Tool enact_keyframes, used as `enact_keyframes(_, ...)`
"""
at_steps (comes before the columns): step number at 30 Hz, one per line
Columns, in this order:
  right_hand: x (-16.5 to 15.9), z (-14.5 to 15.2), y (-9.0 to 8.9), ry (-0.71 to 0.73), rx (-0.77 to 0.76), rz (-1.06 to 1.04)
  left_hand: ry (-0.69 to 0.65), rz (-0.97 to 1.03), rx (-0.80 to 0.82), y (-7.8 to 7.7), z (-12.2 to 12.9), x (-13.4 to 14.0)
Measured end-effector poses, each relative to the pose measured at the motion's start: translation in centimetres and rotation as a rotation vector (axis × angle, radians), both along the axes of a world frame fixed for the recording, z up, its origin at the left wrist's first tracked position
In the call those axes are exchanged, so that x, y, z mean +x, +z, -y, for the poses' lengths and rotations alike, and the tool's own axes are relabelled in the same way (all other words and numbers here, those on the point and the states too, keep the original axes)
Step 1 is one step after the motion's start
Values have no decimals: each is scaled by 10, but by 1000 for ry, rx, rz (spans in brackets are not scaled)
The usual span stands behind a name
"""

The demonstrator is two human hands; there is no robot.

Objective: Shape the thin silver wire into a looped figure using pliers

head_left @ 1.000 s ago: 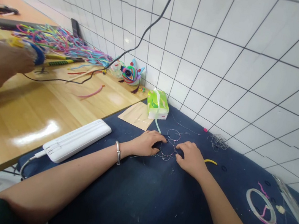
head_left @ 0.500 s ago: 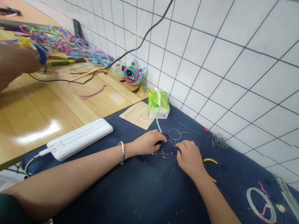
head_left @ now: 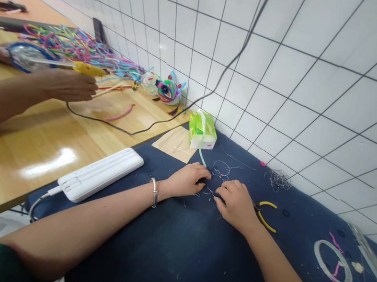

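A thin wire figure of several loops (head_left: pixel 221 168) lies on the dark blue cloth between my two hands. My left hand (head_left: pixel 187 179), a silver bangle at its wrist, has curled fingers closed on the left side of the wire. On the right side, my right hand (head_left: pixel 236 202) bends its thumb and fingers together at the lower loop. Both hands partly cover the wire. Just right of my right wrist lie pliers with yellow handles (head_left: pixel 267 216), their jaws mostly hidden behind it.
A white power bank (head_left: pixel 102 173) with a cable lies left, near the wooden table (head_left: pixel 100 142). Behind my hands are a tissue pack (head_left: pixel 203 131) and brown paper (head_left: pixel 175 143). Tangled wire (head_left: pixel 279 179) and a ring-shaped roll (head_left: pixel 333 262) lie right. A co-worker's hand (head_left: pixel 65 85) holds a yellow corded tool.
My right hand has shifted slightly down along the wire loop, its fingers covering more of it. My left hand stays put. The co-worker's hand has moved right with the yellow tool, shifting its cord.
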State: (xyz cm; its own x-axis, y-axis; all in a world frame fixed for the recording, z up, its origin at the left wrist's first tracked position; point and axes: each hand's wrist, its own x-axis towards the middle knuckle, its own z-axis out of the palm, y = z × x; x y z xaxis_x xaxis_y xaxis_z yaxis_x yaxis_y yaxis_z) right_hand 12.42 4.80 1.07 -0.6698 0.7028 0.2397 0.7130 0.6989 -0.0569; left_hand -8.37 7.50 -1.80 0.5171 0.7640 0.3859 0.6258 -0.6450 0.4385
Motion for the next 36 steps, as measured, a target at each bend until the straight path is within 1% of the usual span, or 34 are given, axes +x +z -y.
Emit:
enact_keyframes(3,5,-5,-3,-31,14,-2,1,-10,-1,2,1,-1)
enact_keyframes(8,9,-9,-9,-77,27,-9,-65,-32,13,4,1,-3)
enact_keyframes(10,8,-8,-12,-93,27,-21,-68,-43,20,5,2,-2)
enact_keyframes(13,4,-3,-15,-140,23,-48,-49,-59,36,5,3,0)
enact_keyframes(17,-8,7,-20,-262,12,-116,-25,-85,54,6,6,4)
enact_keyframes(19,-14,11,-23,-295,10,-135,-12,-98,62,8,8,5)
enact_keyframes(23,-14,18,-25,-288,-12,-157,-8,-113,76,10,11,5)
enact_keyframes(25,-5,19,-23,-274,-31,-170,-13,-114,79,10,11,5)
enact_keyframes(30,14,12,-20,-326,-7,-202,-28,-105,72,8,10,3)
enact_keyframes(36,9,4,-21,-290,29,-100,-14,-107,70,6,9,3)
